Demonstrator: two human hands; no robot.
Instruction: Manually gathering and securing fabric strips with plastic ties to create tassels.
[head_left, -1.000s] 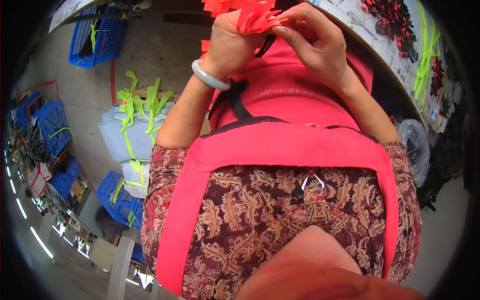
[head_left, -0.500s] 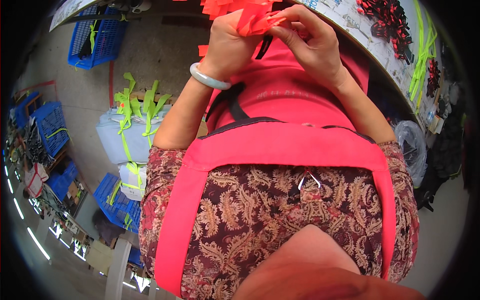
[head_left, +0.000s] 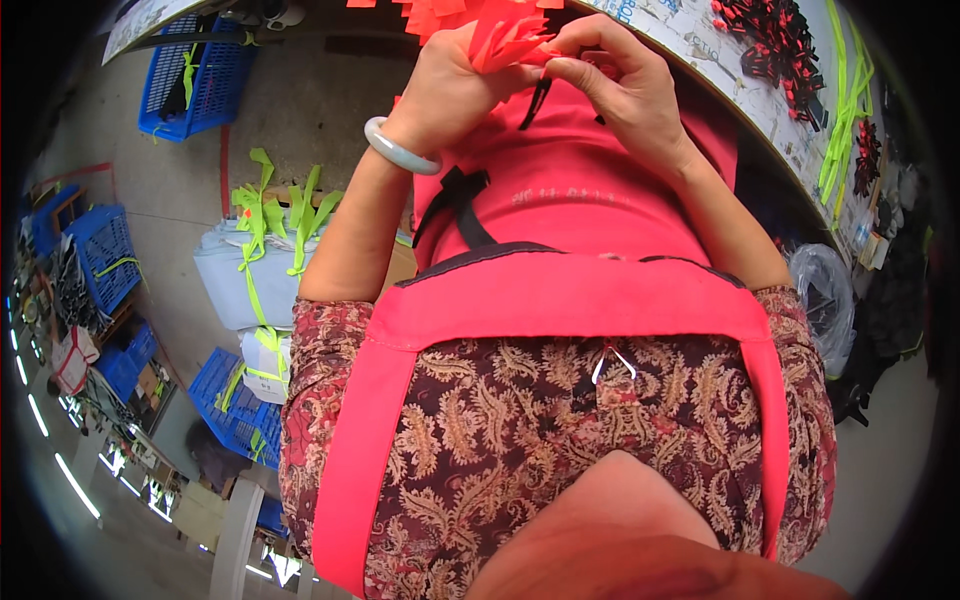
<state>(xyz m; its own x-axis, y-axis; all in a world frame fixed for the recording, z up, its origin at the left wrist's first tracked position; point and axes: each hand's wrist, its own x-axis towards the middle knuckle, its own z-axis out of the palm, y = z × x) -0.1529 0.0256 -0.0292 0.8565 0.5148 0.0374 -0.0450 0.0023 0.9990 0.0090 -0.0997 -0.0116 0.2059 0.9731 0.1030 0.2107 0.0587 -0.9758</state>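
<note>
Both my hands are raised at the top of the view, over my red apron (head_left: pixel 590 215). My left hand (head_left: pixel 450 85), with a pale bangle (head_left: pixel 402 147) at its wrist, is closed around a bunch of bright orange-red fabric strips (head_left: pixel 503 40). Close against its right side, my right hand (head_left: pixel 632 95) pinches the edge of these strips between thumb and fingertips. A narrow black strip (head_left: pixel 536 103) hangs below the fingers. More orange-red strips (head_left: pixel 432 14) lie beyond my left hand, cut off by the upper edge.
On the right, a worktable (head_left: pixel 700 65) carries a pile of black-and-red pieces (head_left: pixel 775 50) and long yellow-green strips (head_left: pixel 847 110). At left, a bundle of light-blue fabric (head_left: pixel 225 275) tied with yellow-green strips stands near blue crates (head_left: pixel 195 85). A clear plastic bag (head_left: pixel 825 300) hangs below the table.
My left wrist and bangle have shifted slightly left and up. The strips in my hands now fan more upright, and the black strip has swung a little right.
</note>
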